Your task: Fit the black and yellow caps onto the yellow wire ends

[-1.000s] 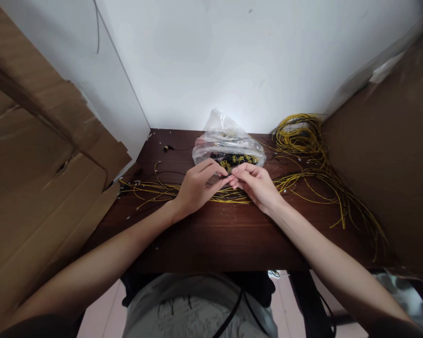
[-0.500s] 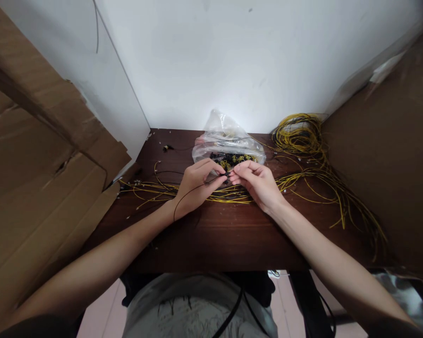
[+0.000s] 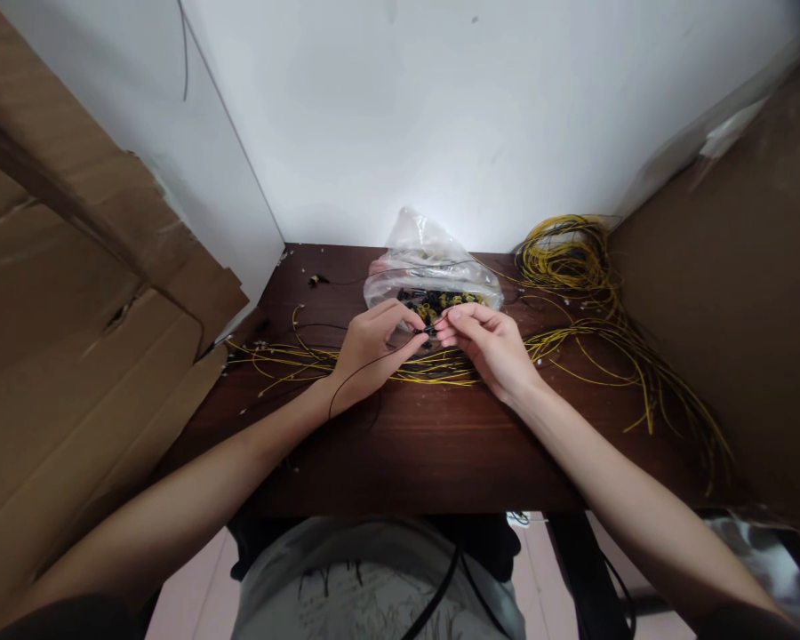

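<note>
My left hand point(image 3: 372, 345) pinches a small black piece at the end of a thin black wire point(image 3: 355, 366), whose tail loops back over my wrist. Facing it, my right hand point(image 3: 484, 342) is closed at thumb and forefinger on a thin dark wire end by the same piece; the exact join between them is too small to make out. Just behind my fingertips sits a clear plastic bag point(image 3: 417, 240), its mouth toward me, with black and yellow small parts point(image 3: 450, 300) inside. Under both hands runs a bundle of yellow and black wires point(image 3: 440, 366).
A coil of yellow and black wire point(image 3: 564, 253) lies at the back right, its strands trailing down the brown table point(image 3: 433, 453). Cardboard point(image 3: 73, 356) stands at the left and another brown panel point(image 3: 733, 293) at the right. A white wall point(image 3: 440, 107) closes the back.
Both hands stay nearly in place. My right fingertips have shifted slightly at the black piece, and the wire over my left wrist has moved a little.
</note>
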The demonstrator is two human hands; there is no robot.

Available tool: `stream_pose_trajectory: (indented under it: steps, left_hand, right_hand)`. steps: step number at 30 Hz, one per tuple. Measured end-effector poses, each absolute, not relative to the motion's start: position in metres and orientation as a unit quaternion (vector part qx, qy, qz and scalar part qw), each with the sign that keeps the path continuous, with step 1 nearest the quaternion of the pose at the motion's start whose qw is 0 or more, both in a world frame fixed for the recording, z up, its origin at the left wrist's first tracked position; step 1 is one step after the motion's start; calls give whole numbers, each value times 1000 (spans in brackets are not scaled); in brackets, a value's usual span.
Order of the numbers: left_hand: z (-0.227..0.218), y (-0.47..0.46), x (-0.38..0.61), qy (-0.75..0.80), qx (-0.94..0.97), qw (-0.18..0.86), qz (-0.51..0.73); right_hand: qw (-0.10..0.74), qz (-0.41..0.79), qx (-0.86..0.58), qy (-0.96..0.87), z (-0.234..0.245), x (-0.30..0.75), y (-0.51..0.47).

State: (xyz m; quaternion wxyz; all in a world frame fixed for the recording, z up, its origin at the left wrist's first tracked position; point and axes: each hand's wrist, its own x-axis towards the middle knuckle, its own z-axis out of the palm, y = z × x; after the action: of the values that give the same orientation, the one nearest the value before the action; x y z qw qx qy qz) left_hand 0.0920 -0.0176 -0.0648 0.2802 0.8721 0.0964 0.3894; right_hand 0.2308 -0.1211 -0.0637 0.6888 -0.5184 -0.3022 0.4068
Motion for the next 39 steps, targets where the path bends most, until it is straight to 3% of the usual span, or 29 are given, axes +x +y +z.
stream_pose_trajectory:
  steps: [39]
  left_hand:
    - [-66,-17,92,91,881,274,376]
  right_hand:
    - [696,392,-513,-312,-66,232,-121]
